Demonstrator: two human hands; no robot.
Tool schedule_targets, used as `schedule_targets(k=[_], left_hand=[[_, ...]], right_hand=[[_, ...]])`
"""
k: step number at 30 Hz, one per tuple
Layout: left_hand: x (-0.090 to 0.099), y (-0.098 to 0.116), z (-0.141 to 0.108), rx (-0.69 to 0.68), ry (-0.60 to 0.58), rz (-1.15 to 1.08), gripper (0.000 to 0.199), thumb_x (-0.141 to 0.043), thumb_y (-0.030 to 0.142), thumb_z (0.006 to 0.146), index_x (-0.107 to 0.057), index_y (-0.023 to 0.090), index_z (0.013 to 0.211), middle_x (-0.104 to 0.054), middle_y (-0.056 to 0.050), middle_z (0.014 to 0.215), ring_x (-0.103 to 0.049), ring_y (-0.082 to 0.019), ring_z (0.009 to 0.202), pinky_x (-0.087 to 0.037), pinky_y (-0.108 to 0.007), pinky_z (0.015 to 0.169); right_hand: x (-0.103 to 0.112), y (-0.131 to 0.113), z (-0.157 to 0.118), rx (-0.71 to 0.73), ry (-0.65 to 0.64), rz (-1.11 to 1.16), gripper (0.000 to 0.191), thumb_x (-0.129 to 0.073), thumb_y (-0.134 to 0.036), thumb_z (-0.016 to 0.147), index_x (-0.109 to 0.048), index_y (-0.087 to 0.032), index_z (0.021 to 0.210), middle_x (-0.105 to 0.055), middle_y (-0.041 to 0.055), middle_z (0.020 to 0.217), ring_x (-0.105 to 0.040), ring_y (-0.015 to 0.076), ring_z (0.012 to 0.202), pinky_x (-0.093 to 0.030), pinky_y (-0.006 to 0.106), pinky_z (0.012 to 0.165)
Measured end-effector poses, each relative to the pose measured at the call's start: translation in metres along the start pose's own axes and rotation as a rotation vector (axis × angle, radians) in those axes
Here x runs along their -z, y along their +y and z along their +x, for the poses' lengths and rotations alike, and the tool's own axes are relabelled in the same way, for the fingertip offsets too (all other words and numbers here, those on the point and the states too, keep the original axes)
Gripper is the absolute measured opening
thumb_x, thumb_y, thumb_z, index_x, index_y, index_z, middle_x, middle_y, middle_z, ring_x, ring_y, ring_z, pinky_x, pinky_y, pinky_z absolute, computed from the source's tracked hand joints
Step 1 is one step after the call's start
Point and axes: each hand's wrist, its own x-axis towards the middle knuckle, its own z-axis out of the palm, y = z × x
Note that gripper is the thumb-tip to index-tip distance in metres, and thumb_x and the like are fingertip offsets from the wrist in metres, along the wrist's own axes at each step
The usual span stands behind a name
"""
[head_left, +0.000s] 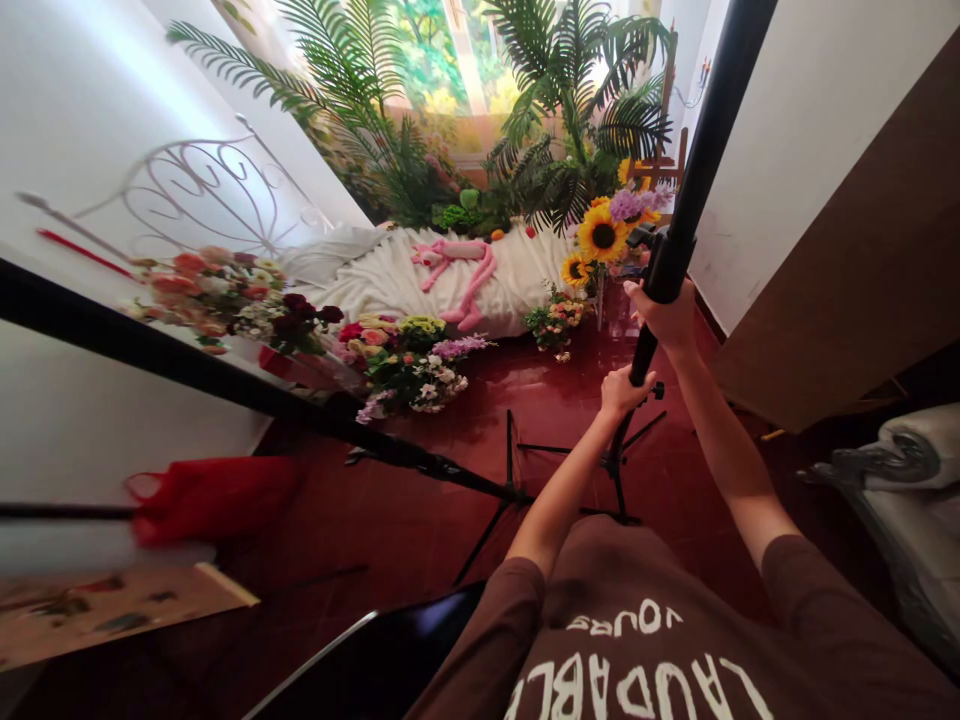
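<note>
A black tripod stand [643,352] rises in front of me on the right, its thick upper pole leaning out of the top of the view. My left hand [624,392] is closed around the thin lower pole, beside a small black knob [658,391]. Higher up, my right hand [670,318] grips the stand at the collar where the thick section begins. Its fingers wrap the pole, with the thumb side towards the sunflowers [602,234] behind. The stand's spread legs [616,482] reach the red floor. A second black stand [247,372] slants across the left side, touched by neither hand.
A bed [360,275] with white cloth holds a pink plush toy [457,255]. Flower bunches [420,365] stand before it, palm plants [562,100] behind. A red bag [217,498] lies left. At right are a brown panel [855,270] and a carved white seat [915,500].
</note>
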Motion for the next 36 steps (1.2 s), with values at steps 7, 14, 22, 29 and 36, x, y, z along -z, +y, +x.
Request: schedule_targets(k=[7,14,22,29,36], left_hand=[[-0.004,0.001,0.002,0.022,0.014,0.092,0.047,-0.054,0.056,0.081,-0.075,0.014,0.079,-0.07,-0.016,0.074,-0.068,-0.028,0.076,-0.045,-0.031,0.068],[-0.003,0.003,0.0,-0.003,0.036,0.091,0.044,-0.054,0.051,0.082,-0.075,0.013,0.078,-0.07,-0.016,0.073,-0.068,-0.026,0.075,-0.046,-0.031,0.069],[0.003,0.007,-0.002,0.0,0.005,0.07,0.041,-0.058,0.051,0.08,-0.076,0.014,0.081,-0.071,-0.016,0.077,-0.068,-0.026,0.08,-0.047,-0.029,0.072],[0.001,0.005,-0.001,-0.022,0.013,0.103,0.045,-0.054,0.052,0.083,-0.076,0.013,0.083,-0.072,-0.017,0.083,-0.069,-0.027,0.081,-0.047,-0.031,0.074],[0.0,0.004,0.0,-0.021,0.013,0.129,0.047,-0.055,0.056,0.081,-0.076,0.014,0.084,-0.072,-0.017,0.082,-0.069,-0.027,0.08,-0.047,-0.031,0.073]], right_hand=[[-0.004,-0.007,-0.005,0.072,0.165,-0.022,0.025,-0.066,-0.039,0.077,-0.053,-0.019,0.068,-0.053,-0.0029,0.056,-0.057,0.0118,0.053,-0.047,0.024,0.048],[0.016,-0.024,-0.016,0.113,0.057,-0.089,0.041,-0.068,-0.055,0.074,-0.058,-0.019,0.091,-0.061,-0.0006,0.072,-0.063,0.015,0.072,-0.051,0.025,0.058],[0.066,0.051,-0.089,0.04,-0.248,-0.368,0.04,-0.07,-0.046,0.075,-0.061,-0.023,0.106,-0.064,0.0093,0.109,-0.059,0.0264,0.104,-0.052,0.042,0.087],[0.065,0.104,-0.155,-0.16,-0.236,-0.658,0.041,-0.054,-0.043,0.089,-0.054,-0.034,0.129,-0.064,0.0079,0.117,-0.057,0.0291,0.109,-0.053,0.043,0.079],[0.06,0.108,-0.152,-0.248,-0.186,-0.486,0.036,-0.06,-0.049,0.084,-0.062,-0.033,0.115,-0.067,0.0067,0.111,-0.059,0.0274,0.102,-0.051,0.037,0.074]])
